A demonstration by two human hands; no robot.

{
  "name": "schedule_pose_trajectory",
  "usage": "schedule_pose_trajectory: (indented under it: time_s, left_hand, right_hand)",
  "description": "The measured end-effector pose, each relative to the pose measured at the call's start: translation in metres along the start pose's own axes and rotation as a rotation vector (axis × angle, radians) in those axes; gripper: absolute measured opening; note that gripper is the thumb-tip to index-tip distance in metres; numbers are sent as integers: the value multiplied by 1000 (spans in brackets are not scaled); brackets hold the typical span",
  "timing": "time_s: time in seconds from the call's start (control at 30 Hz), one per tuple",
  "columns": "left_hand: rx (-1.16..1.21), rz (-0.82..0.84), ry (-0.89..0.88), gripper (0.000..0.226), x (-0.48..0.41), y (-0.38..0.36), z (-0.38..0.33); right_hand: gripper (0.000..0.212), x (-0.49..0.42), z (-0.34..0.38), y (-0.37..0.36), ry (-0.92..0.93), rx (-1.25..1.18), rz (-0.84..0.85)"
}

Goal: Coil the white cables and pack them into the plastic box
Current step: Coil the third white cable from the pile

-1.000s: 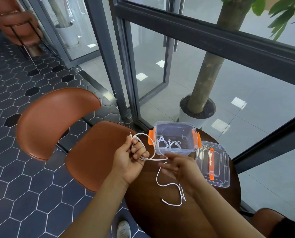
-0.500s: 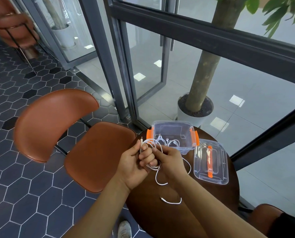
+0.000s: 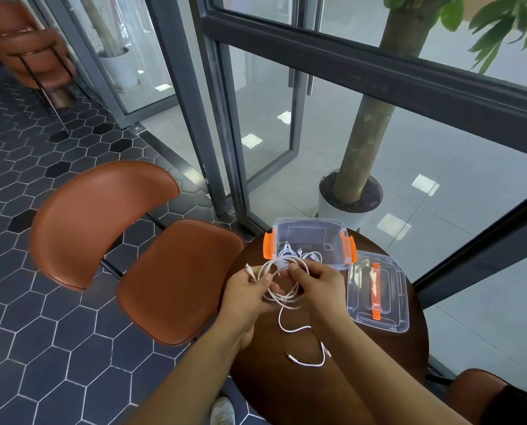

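Head cam, only view you've got. Your left hand [image 3: 250, 289] has its fingers [image 3: 263, 282] clamped on one side of the white cable [image 3: 282, 297], with a plug end poking out past the thumb toward the chair. Your right hand [image 3: 319, 282] pinches the top of the same coil near the box's front edge, fingers closed on the strands. The coil hangs between both hands, just above the round worktop [image 3: 388, 348], and its loose tail [image 3: 305, 348] trails back toward you, lying on the wood with the far plug near the middle.

The plastic box [image 3: 309, 237] sits open at the far edge of the worktop, orange latches flipped out on both sides, and there are already coiled cables [image 3: 302, 254] in its near-left part. The rest of the box floor looks free. The lid [image 3: 377, 291] lies flat just right of the box, close to the worktop's right edge.

Room-wise: the brown chair [image 3: 151, 259] is tucked right up against the left rim, and the potted tree [image 3: 351, 197] stands behind the glass beyond the box. The wood nearest you is mostly bare apart from that tail.
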State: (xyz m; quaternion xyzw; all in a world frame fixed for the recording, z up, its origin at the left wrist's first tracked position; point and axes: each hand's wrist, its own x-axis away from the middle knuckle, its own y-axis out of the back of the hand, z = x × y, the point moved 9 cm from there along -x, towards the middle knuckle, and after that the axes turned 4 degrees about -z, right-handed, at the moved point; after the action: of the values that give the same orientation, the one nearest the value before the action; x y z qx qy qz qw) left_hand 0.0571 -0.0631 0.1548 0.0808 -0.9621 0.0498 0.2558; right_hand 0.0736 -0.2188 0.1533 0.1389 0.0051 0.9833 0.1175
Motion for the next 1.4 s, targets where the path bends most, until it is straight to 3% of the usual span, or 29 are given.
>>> schedule_pose_trajectory:
  time_s: [0.1, 0.27, 0.43, 0.6, 1.0, 1.1, 1.23, 1.4]
  left_hand:
    - [-36, -36, 16, 20, 3, 1, 7]
    - [-119, -57, 26, 28, 1, 8, 8]
    - [-59, 24, 113, 25, 4, 2, 9]
    - [-152, 132, 107, 27, 9, -4, 8]
    - [-304, 202, 62, 24, 26, -8, 8]
    - [-291, 163, 30, 23, 22, -5, 8]
    - [-279, 164, 30, 23, 21, -6, 6]
    - [-285, 137, 34, 25, 16, -5, 1]
  right_hand:
    - [13, 3, -7, 1, -24, -5, -1]
    - [12, 8, -13, -1, -137, -156, 150]
    - [12, 6, -10, 7, -82, -60, 172]
    - [16, 6, -9, 5, -79, -51, 285]
    - [16, 15, -4, 16, -70, -64, 273]
    - [17, 10, -5, 25, -31, 27, 186]
    - [36, 3, -9, 32, -28, 209, 166]
    - [28, -4, -7, 35, 1, 410, 205]
